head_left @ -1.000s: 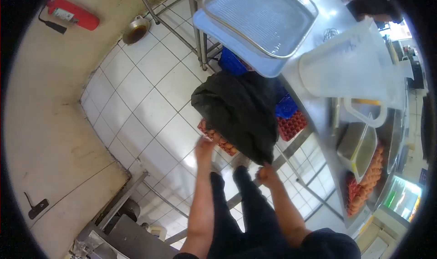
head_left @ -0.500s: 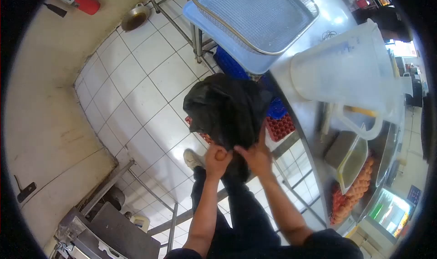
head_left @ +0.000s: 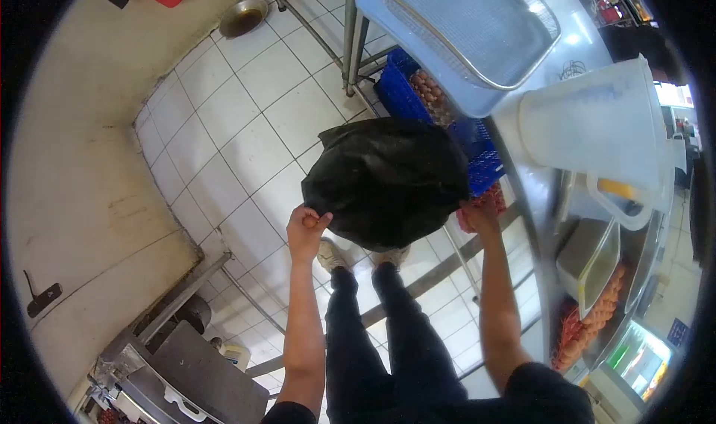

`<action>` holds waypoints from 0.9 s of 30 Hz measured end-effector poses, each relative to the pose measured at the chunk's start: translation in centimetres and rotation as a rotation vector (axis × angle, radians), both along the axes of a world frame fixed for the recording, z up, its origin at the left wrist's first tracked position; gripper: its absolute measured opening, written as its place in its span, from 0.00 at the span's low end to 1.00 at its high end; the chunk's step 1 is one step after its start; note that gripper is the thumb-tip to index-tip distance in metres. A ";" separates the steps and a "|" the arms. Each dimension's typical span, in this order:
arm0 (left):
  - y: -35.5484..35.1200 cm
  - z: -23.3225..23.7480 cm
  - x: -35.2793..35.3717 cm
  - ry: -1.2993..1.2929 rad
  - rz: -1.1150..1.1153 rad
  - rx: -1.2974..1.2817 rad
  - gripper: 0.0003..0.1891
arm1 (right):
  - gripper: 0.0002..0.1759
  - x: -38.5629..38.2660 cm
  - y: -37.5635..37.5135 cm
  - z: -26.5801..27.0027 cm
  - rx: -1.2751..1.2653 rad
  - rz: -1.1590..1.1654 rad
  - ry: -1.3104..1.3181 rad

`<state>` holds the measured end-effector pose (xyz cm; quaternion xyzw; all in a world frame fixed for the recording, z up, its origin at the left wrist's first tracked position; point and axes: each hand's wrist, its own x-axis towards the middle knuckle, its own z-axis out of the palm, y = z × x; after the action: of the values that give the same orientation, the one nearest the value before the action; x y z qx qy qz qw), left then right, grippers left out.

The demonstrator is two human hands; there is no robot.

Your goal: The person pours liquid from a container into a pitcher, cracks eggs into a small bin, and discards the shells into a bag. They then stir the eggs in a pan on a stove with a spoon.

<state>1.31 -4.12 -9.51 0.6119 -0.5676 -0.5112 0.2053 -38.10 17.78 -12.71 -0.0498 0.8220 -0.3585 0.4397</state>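
A black plastic bag (head_left: 384,181) is spread wide in front of my legs, above the tiled floor. My left hand (head_left: 302,237) is closed on the bag's left edge, with a small, round brown thing that looks like an egg (head_left: 309,221) tucked in its fingers. At the bag's right edge, my right hand (head_left: 481,219) pinches the plastic. Behind that hand, a red egg tray (head_left: 492,195) is partly hidden. The blue crate (head_left: 395,85) beyond the bag holds several brown eggs (head_left: 431,96). Whatever lies under the bag is covered.
On the right, a metal counter (head_left: 514,137) carries a blue tray (head_left: 380,6) with a wire basket, a clear measuring jug (head_left: 589,118), a metal container (head_left: 585,252) and several eggs (head_left: 589,323). A pan (head_left: 243,17) lies by the wall. Metal table legs (head_left: 354,44) stand nearby.
My hands have moved apart, left and right, stretching the bunched bag out wide. The blue crate and its eggs show more now, and the head view has shifted slightly.
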 end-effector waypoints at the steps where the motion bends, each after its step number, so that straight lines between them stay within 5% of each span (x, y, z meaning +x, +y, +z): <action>1: 0.4 -0.1 -0.3 -0.002 0.001 0.002 0.16 | 0.18 2.8 -1.2 4.1 0.002 0.001 -0.002; 3: 1.9 -0.5 -0.9 0.305 0.151 -0.076 0.16 | 0.21 8.5 -3.7 11.8 0.079 0.107 0.311; 4: 2.9 -2.6 -0.6 0.249 0.133 -0.102 0.17 | 0.21 9.8 -3.6 11.4 -0.099 0.206 0.062; 5: 3.4 -2.0 -1.1 0.214 0.129 -0.079 0.16 | 0.19 11.6 -6.1 13.7 0.025 0.501 0.086; 9: 5.4 -1.2 -1.1 0.190 0.038 0.068 0.16 | 0.19 13.5 -14.8 7.5 0.262 0.668 -0.248; 11: 6.6 0.2 0.7 0.188 0.045 0.171 0.15 | 0.17 8.1 -18.4 -0.9 0.258 1.392 0.169; 12: 7.0 1.2 1.6 0.190 0.052 0.272 0.15 | 0.17 6.5 -20.2 -2.3 0.255 1.387 0.156; 15: 7.1 4.1 2.1 0.305 0.125 0.408 0.15 | 0.24 4.4 -23.2 -4.3 0.034 0.439 -0.176; 16: 6.8 4.3 1.7 0.340 0.124 0.457 0.15 | 0.24 5.0 -23.5 -4.1 0.035 0.437 -0.174; 18: 6.4 2.5 0.7 0.230 0.138 0.352 0.14 | 0.26 8.1 -24.9 -1.0 0.397 0.978 -0.013; 20: 5.5 2.1 -0.8 0.174 0.143 -0.065 0.15 | 0.28 10.3 -23.5 -0.2 0.422 0.904 -0.051; 27: 5.2 3.7 -1.1 0.014 0.070 -0.105 0.15 | 0.27 14.9 -13.3 9.8 0.153 0.534 -0.221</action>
<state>0.18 1.07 -5.77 0.6162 -0.5704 -0.4775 0.2588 -23.16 4.49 -2.88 -0.1915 0.7517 -0.1705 0.6077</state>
